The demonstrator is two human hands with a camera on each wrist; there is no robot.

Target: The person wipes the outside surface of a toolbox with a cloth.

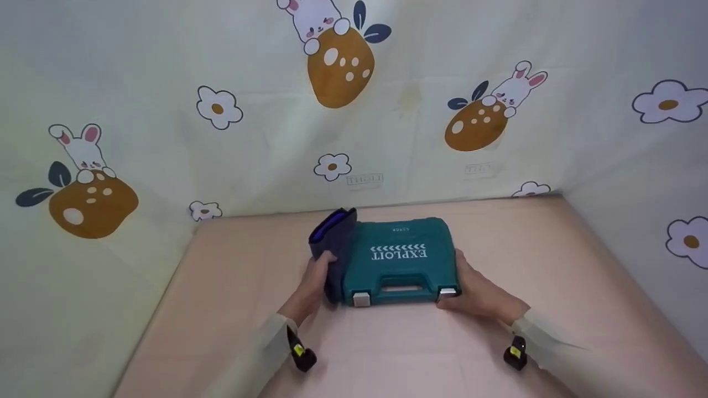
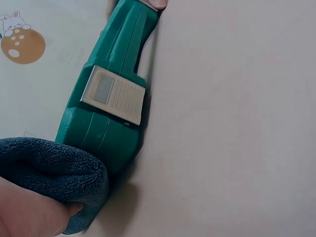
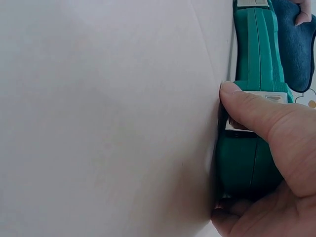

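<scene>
A green plastic tool case [image 1: 365, 237] marked EXPLOIT, its lettering upside down in the head view, lies on the table with its handle and two pale latches toward me. Against its left end stands a folded dark blue fuzzy cloth [image 1: 339, 243]. My left hand [image 1: 311, 286] grips this cloth, thumb on the near side; its other fingers are mostly hidden. At the case's right end, my right hand [image 1: 484, 292] holds the corner. In the right wrist view the right thumb [image 3: 252, 111] lies across one latch, with fingers curled round the end. The other latch [image 2: 113, 94] shows in the left wrist view.
The table [image 1: 232, 309] has a pale pink cover. A cream curtain [image 1: 265, 166] printed with rabbits and flowers hangs behind it and along both sides. Black cameras sit on both wrists, the left one [image 1: 303, 356] near the table surface.
</scene>
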